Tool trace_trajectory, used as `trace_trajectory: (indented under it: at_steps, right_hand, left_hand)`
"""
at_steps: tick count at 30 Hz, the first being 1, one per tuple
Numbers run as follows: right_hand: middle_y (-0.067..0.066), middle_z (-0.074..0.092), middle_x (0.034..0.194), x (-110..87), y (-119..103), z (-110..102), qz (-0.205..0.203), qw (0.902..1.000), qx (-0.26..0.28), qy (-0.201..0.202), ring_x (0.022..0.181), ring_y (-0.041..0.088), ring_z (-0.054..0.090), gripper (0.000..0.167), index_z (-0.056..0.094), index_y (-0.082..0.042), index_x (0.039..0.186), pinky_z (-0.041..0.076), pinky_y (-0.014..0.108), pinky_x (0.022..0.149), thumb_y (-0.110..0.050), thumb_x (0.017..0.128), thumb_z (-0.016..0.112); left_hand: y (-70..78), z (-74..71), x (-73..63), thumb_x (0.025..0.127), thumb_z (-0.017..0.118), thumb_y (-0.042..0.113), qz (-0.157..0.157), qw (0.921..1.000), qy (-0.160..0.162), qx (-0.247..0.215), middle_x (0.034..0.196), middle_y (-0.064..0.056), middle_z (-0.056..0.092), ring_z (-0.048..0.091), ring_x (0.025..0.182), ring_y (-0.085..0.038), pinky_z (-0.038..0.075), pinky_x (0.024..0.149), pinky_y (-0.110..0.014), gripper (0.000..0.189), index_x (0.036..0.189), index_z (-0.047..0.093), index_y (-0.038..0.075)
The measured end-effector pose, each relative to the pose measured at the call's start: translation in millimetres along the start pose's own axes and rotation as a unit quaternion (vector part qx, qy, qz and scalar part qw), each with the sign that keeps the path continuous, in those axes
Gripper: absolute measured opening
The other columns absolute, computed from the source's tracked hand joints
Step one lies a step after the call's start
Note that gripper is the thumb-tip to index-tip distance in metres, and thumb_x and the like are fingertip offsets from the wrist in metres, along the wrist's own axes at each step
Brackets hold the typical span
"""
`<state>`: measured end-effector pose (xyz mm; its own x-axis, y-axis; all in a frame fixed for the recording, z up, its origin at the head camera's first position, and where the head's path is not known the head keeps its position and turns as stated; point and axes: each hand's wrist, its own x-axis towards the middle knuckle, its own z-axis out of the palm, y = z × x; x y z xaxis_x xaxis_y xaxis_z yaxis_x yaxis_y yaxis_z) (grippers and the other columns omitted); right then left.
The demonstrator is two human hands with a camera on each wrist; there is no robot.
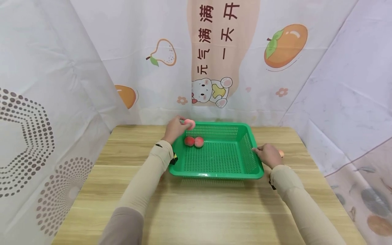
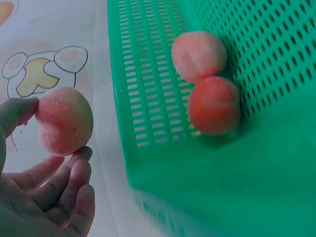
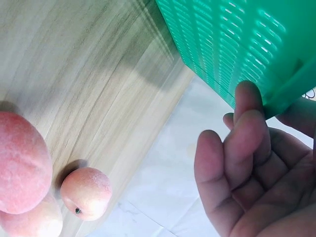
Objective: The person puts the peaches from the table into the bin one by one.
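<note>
My left hand (image 1: 177, 129) pinches a pink peach (image 2: 65, 121) between thumb and fingertips, at the back left corner of a green plastic basket (image 1: 214, 175). In the left wrist view this peach is just outside the basket's rim. Two redder peaches, one (image 1: 189, 141) and another (image 1: 199, 142), lie side by side in the basket's back left part. On the other side, my right hand (image 1: 269, 155) grips the basket's right rim, with thumb and fingers on either side of it in the right wrist view. The basket looks slightly raised off the table.
Right of the basket, several fruits lie on the wooden table (image 1: 199, 211): a large pink peach (image 3: 22, 163), a paler one partly under it, and a small round fruit (image 3: 86, 193). Something reddish (image 1: 162, 176) shows beside the left forearm. A printed curtain (image 1: 171, 85) hangs behind the table.
</note>
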<state>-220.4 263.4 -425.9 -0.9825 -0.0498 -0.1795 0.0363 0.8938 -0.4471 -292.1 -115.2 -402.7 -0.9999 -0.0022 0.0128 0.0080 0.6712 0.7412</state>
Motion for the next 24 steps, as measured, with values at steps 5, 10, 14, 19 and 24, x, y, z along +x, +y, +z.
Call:
trace_trajectory:
  at_steps: [5, 10, 14, 19, 24]
  right_hand:
    - [0.010, 0.073, 0.079, 0.9, -0.6, -1.9, 0.004, 1.0000, -0.002, 0.002, 0.077, 0.024, 0.063, 0.044, 0.069, 0.004, 0.117, 0.038, 0.046, 0.075, -0.033, 0.101, 0.051]
    - [0.006, 0.069, 0.069, -1.5, 0.1, -3.3, 0.014, 0.9999, 0.001, 0.002, 0.071, 0.021, 0.059, 0.042, 0.071, 0.003, 0.113, 0.037, 0.041, 0.072, -0.032, 0.100, 0.052]
    - [0.006, 0.070, 0.071, -2.2, 0.5, -2.3, 0.011, 0.9999, 0.002, 0.001, 0.072, 0.021, 0.061, 0.043, 0.070, 0.004, 0.114, 0.040, 0.040, 0.071, -0.032, 0.101, 0.051]
    - [0.008, 0.071, 0.074, -1.7, 2.2, -1.6, 0.009, 1.0000, 0.000, 0.000, 0.075, 0.022, 0.063, 0.044, 0.068, 0.005, 0.117, 0.042, 0.040, 0.072, -0.032, 0.101, 0.050]
    - [0.016, 0.074, 0.090, -0.1, 3.4, -1.4, 0.002, 1.0000, 0.004, 0.001, 0.079, 0.024, 0.065, 0.044, 0.066, 0.006, 0.120, 0.046, 0.041, 0.074, -0.031, 0.101, 0.052]
  left_hand:
    - [3.9, 8.6, -2.5, 0.090, 0.067, 0.042, 0.010, 0.9998, -0.009, 0.016, 0.107, -0.010, 0.065, 0.057, 0.090, -0.024, 0.049, 0.080, -0.037, 0.048, 0.119, 0.060, 0.005]
    - [3.9, 17.3, -6.5, 0.090, 0.068, 0.037, 0.014, 0.9985, -0.028, 0.044, 0.095, -0.009, 0.065, 0.053, 0.080, -0.022, 0.044, 0.070, -0.032, 0.041, 0.115, 0.060, 0.005]
    - [5.5, 23.1, -8.9, 0.088, 0.070, 0.033, 0.002, 0.9954, -0.045, 0.084, 0.100, -0.009, 0.068, 0.058, 0.084, -0.022, 0.050, 0.075, -0.034, 0.039, 0.114, 0.062, 0.005]
    - [7.6, 29.2, -9.7, 0.084, 0.065, 0.022, 0.002, 0.9855, -0.106, 0.132, 0.054, 0.003, 0.037, 0.031, 0.051, -0.011, 0.031, 0.051, -0.024, 0.032, 0.061, 0.045, 0.013]
    - [6.2, 35.2, -9.1, 0.082, 0.062, 0.016, -0.007, 0.9713, -0.165, 0.171, 0.052, 0.004, 0.022, 0.019, 0.052, -0.012, 0.025, 0.051, -0.028, 0.042, 0.053, 0.031, 0.016]
